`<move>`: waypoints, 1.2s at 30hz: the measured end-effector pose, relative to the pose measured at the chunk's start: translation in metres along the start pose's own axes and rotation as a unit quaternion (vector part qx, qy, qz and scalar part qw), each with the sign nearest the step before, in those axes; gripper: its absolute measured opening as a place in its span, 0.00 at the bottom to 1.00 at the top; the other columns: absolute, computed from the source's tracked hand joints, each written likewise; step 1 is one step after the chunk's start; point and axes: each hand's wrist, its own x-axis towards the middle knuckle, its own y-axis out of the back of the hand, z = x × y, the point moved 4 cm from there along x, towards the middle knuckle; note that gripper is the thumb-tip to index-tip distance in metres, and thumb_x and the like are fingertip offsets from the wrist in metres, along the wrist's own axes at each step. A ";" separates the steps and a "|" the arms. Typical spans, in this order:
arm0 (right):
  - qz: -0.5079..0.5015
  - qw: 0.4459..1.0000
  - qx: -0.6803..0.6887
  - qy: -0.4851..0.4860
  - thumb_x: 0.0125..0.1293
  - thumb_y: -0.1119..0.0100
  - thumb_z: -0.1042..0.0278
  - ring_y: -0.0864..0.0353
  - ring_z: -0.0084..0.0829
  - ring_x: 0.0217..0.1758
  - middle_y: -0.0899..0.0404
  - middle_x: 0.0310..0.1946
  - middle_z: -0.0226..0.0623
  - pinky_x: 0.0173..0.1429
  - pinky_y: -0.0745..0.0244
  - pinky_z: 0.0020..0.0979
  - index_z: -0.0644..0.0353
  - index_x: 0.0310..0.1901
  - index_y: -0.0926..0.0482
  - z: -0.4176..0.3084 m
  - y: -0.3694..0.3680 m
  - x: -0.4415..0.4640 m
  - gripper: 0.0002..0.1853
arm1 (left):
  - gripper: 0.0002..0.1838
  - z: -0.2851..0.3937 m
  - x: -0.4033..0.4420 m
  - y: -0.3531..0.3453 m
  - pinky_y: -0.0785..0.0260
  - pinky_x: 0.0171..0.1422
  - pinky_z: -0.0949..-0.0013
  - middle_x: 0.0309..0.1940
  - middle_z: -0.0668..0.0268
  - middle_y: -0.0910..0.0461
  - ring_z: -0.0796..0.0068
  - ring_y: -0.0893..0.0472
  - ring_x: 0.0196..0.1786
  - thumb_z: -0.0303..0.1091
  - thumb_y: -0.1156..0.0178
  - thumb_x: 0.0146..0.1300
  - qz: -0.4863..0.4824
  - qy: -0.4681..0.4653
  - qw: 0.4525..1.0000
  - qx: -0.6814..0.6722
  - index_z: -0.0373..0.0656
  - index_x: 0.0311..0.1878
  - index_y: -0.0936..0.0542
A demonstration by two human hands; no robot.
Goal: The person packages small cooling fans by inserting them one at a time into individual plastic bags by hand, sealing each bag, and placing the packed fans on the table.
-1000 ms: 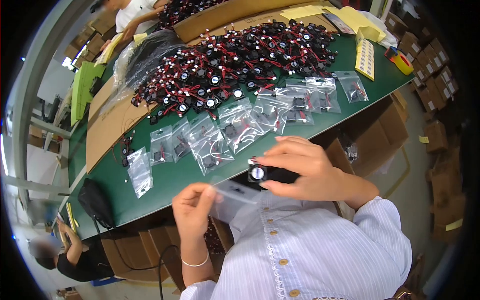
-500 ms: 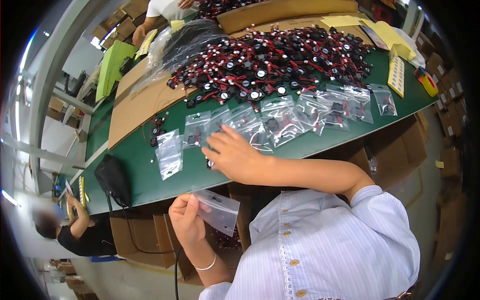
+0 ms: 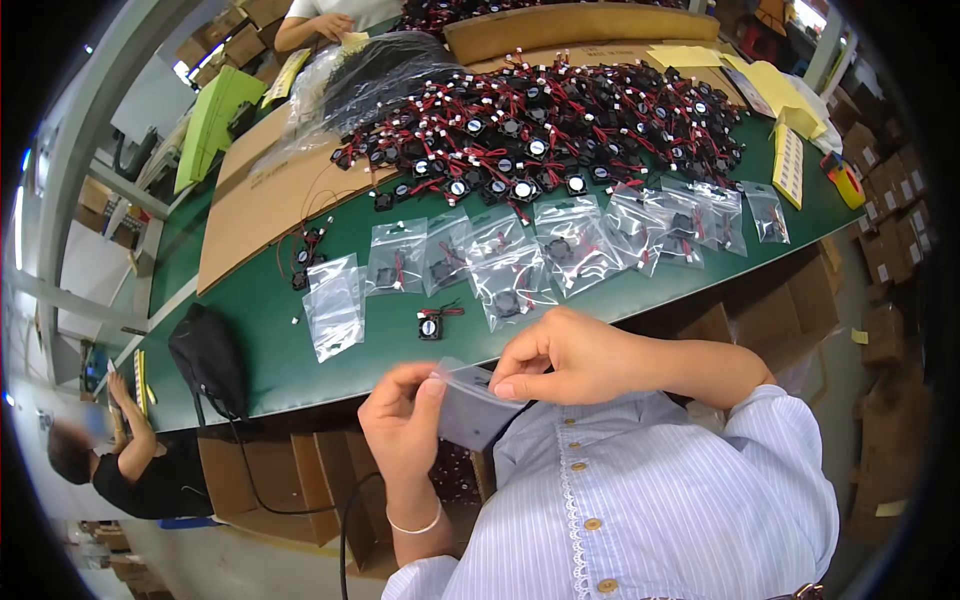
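Between both hands is a clear zip bag [image 3: 472, 412], held over the table's near edge. My left hand [image 3: 405, 412] pinches its upper left corner between thumb and fingers. At the upper right edge of the same bag, my right hand [image 3: 560, 358] is closed in a pinch. A single small black fan [image 3: 430, 326] with red wires lies on the green table just beyond the hands. Flat clear bags [image 3: 335, 305] are stacked to its left. Behind it lies a row of zip bags, among them a filled bag [image 3: 507, 290] with a fan inside.
A big heap of small fans [image 3: 560, 130] covers the table's middle. A black pouch [image 3: 208, 360] lies at the left edge, near a cardboard sheet [image 3: 270, 200]. Cardboard boxes [image 3: 255, 475] stand below the table. One person [image 3: 150, 450] is at the left, another [image 3: 345, 15] across the table.
My right hand has come back from the bag row to the held bag and now pinches its edge. The lone fan on the table, mostly covered before, is in plain sight.
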 end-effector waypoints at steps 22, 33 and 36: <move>0.232 0.915 -0.252 0.212 0.53 0.39 0.75 0.20 0.34 0.23 0.21 0.24 0.40 0.27 0.26 0.31 0.66 0.30 0.23 0.002 -0.019 0.012 0.05 | 0.09 0.028 -0.018 -0.031 0.36 0.28 0.67 0.17 0.63 0.27 0.64 0.29 0.19 0.22 0.38 0.49 -0.014 -0.218 0.866 0.450 0.39 0.21 0.29; 0.165 0.774 -0.529 0.307 0.47 0.40 0.73 0.23 0.33 0.28 0.27 0.32 0.39 0.28 0.25 0.29 0.64 0.31 0.22 0.001 -0.047 0.001 0.08 | 0.12 0.022 -0.015 -0.020 0.36 0.25 0.66 0.09 0.63 0.30 0.65 0.29 0.13 0.24 0.38 0.47 0.046 -0.118 0.848 0.514 0.39 0.15 0.30; 0.130 0.811 -0.528 0.215 0.46 0.38 0.73 0.21 0.34 0.30 0.25 0.33 0.41 0.30 0.25 0.30 0.64 0.34 0.20 -0.007 -0.039 0.002 0.11 | 0.11 0.020 -0.019 -0.019 0.32 0.37 0.62 0.21 0.60 0.23 0.63 0.23 0.26 0.32 0.31 0.46 -0.044 -0.046 0.861 0.505 0.38 0.30 0.23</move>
